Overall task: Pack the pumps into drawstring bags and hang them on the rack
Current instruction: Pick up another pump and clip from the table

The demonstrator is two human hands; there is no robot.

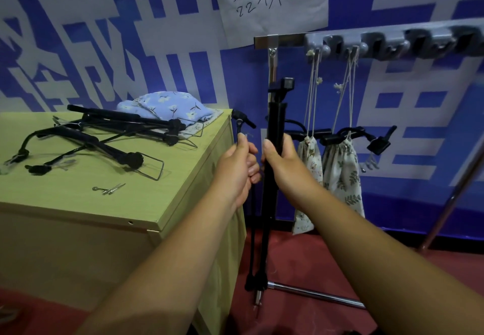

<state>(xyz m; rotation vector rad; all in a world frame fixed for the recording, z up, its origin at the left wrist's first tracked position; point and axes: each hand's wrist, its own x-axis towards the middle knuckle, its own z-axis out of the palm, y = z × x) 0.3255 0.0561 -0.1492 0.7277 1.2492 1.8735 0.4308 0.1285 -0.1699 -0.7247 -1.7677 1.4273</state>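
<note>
**Pump held upright, not yet bagged**

The black pump (275, 114) is gripped at its barrel by the right hand (281, 159). Its thin hose (252, 230) is pinched by the left hand (239, 167), just left of the barrel. The barrel is judged stiff and light; the limp hose should be kept against it. Left of the pump, more pumps (104, 146) and folded bags (167, 105) lie on the bench (183, 177). Right of it, two filled bags (340, 169) hang on the rack (392, 40), whose post could be struck.
</note>
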